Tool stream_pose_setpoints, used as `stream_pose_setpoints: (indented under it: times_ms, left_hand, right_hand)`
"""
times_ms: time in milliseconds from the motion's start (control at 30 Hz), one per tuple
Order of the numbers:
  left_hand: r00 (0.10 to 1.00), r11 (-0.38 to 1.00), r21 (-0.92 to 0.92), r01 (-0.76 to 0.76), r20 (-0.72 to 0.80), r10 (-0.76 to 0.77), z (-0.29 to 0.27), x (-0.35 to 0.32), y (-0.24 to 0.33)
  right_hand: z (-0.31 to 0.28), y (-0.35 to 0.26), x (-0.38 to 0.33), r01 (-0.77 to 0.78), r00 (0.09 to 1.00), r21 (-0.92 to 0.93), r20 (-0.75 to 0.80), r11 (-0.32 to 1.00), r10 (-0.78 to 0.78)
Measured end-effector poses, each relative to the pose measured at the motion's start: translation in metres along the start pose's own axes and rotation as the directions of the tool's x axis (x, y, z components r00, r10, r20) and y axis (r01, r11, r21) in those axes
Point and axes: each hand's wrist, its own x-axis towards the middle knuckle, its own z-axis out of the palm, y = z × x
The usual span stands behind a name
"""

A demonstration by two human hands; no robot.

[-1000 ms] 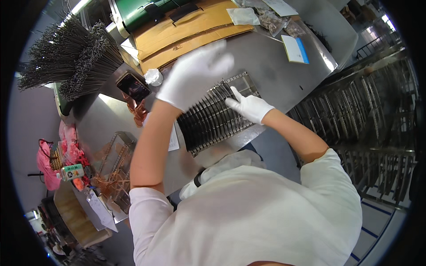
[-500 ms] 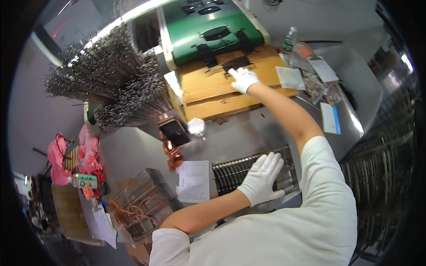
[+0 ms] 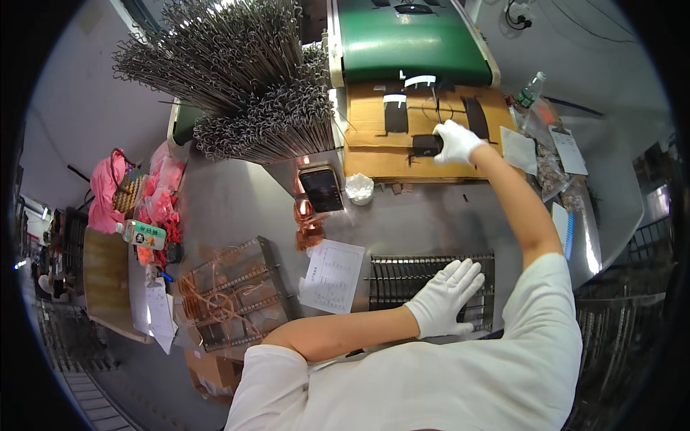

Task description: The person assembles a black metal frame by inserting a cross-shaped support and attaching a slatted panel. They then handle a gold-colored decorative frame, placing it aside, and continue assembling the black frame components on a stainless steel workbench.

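My left hand (image 3: 447,298), in a white glove, lies flat with its fingers spread on a metal rack (image 3: 379,287) lined with dark curved strips. It covers part of the rack's right side. Farther off, my right hand (image 3: 458,141), gloved too, reaches over the brown cardboard (image 3: 374,161). Its thumb and fingers are apart, curved about the right end of a flat black piece (image 3: 422,146); I see no firm grip. More black pieces lie beyond it, one (image 3: 396,117) to the left and another (image 3: 476,115) to the right.
A green conveyor belt (image 3: 410,47) ends behind the cardboard. Dense bundles of hooked metal rods (image 3: 237,65) stand at the back left. A phone (image 3: 321,189), a printed sheet (image 3: 332,276) and a wire-filled rack (image 3: 237,294) are left of centre. A clear bottle (image 3: 530,90) stands far right.
The view has turned and shifted. My right hand has drawn a little nearer, from above the black piece to its right end. My left hand stays flat on the rack.
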Motion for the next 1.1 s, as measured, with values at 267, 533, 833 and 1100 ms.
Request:
stream_pose_setpoints:
  times_ms: [267,533,833,1100]
  left_hand:
    - [0.839,0.428,-0.891,-0.154,-0.347,-0.420,-0.054,0.017,0.005]
    - [0.661,0.677,-0.586,-0.446,-0.725,-0.192,-0.090,0.039,0.051]
    - [0.842,0.707,-0.636,-0.309,-0.529,-0.108,-0.107,0.032,0.050]
    - [0.771,-0.064,-0.769,-0.637,-0.632,-0.081,-0.162,-0.040,0.031]
  right_hand:
    - [-0.086,-0.104,-0.301,0.402,0.914,0.310,-0.195,0.862,-0.356]
    - [-0.004,-0.155,-0.361,0.272,0.802,0.961,-0.252,0.046,0.541]
    - [-0.018,-0.157,-0.348,-0.184,0.948,0.381,-0.175,0.906,0.266]
    - [0.109,-0.066,-0.366,-0.058,0.953,0.988,0.012,0.144,0.304]
